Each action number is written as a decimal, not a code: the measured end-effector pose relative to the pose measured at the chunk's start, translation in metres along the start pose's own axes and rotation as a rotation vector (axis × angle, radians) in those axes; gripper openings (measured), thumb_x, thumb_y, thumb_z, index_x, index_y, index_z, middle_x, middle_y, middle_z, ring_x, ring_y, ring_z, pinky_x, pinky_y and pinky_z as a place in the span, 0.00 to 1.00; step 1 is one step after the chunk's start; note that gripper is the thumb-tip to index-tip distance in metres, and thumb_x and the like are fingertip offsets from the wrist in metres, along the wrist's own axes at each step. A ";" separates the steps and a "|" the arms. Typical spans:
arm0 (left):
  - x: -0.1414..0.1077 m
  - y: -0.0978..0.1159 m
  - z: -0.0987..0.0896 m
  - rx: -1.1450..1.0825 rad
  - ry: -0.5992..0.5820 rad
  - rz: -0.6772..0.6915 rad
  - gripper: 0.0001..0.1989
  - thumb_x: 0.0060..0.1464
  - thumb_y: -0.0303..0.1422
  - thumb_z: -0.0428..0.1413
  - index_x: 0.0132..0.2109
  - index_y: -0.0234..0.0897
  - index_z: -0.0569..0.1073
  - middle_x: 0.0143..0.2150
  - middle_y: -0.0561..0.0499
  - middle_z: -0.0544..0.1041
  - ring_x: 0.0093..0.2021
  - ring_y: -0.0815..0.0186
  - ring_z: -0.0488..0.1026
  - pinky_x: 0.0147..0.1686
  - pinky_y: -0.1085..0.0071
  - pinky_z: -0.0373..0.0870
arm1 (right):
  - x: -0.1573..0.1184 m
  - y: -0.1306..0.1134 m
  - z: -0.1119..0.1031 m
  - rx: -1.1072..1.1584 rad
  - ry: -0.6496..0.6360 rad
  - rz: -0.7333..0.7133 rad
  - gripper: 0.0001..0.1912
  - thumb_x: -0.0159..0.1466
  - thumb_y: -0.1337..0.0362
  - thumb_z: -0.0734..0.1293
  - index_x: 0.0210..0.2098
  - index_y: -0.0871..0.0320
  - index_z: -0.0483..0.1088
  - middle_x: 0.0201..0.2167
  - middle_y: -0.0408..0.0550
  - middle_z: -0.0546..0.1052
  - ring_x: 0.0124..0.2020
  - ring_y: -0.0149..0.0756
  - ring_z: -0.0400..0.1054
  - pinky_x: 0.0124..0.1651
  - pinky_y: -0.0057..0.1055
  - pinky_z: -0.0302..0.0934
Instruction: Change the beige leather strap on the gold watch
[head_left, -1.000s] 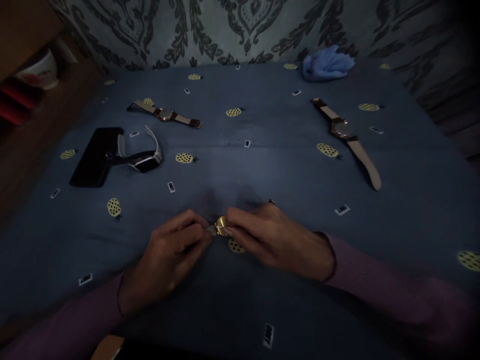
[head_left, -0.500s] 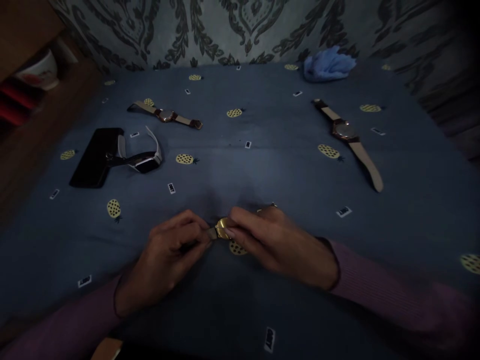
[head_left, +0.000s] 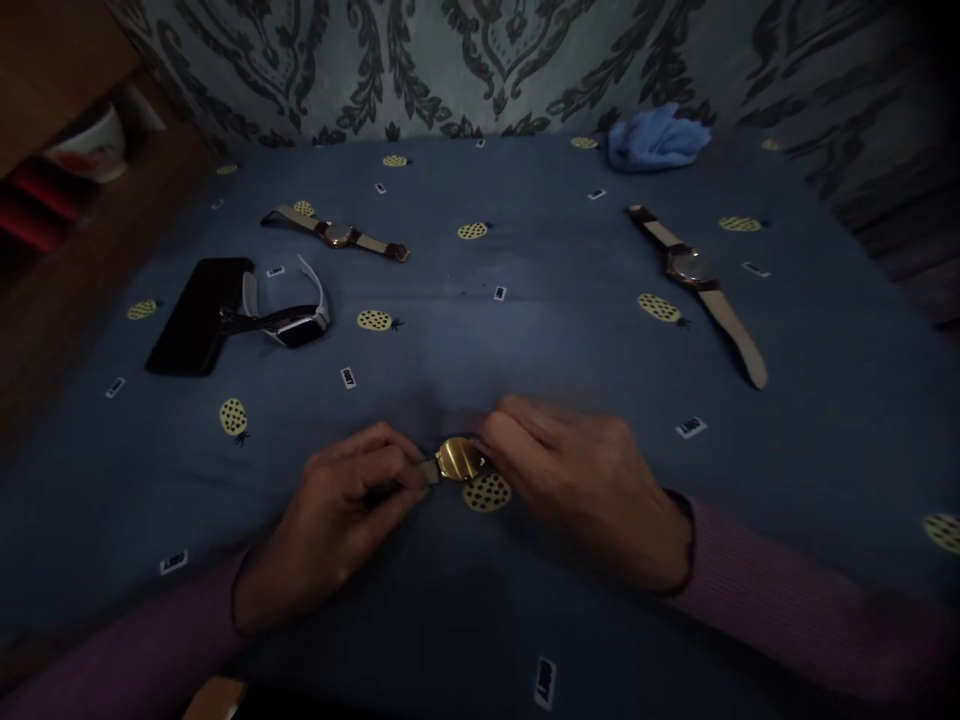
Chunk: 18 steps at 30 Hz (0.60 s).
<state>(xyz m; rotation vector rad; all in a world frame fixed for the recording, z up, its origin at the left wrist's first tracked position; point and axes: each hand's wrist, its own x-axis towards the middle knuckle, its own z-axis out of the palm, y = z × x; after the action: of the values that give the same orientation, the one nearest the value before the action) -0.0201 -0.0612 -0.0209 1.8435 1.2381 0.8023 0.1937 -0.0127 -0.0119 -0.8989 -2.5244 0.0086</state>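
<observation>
A gold watch (head_left: 460,459) lies between my two hands, low in the middle of the head view, its shiny round case showing. My left hand (head_left: 341,510) pinches the strap on the left of the case. On the other side, my right hand (head_left: 581,485) has its fingers closed at the right edge of the case; the strap there is hidden behind them. Both hands are just above the blue patterned cloth (head_left: 420,620).
A black phone (head_left: 199,318) and a smartwatch (head_left: 302,328) with a light band lie at the left. Behind them is a strap watch (head_left: 339,235); another watch (head_left: 688,266) lies at the right. A crumpled blue cloth (head_left: 658,139) sits by the wall, a bowl (head_left: 91,148) at far left.
My right hand has shifted from over the gold case to its right edge, uncovering the case. My left hand still holds the strap. The view has shifted slightly.
</observation>
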 end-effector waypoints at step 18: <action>0.003 -0.001 0.003 0.012 0.047 0.028 0.09 0.54 0.19 0.60 0.32 0.38 0.74 0.36 0.55 0.77 0.35 0.73 0.74 0.35 0.80 0.70 | -0.013 0.002 0.007 0.105 -0.264 0.106 0.16 0.68 0.57 0.65 0.49 0.62 0.71 0.23 0.46 0.79 0.21 0.37 0.72 0.23 0.28 0.53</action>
<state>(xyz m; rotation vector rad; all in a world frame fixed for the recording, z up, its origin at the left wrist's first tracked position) -0.0169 -0.0590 -0.0232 1.8654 1.2515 0.8598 0.2002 -0.0179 -0.0237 -1.0474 -2.6820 0.3100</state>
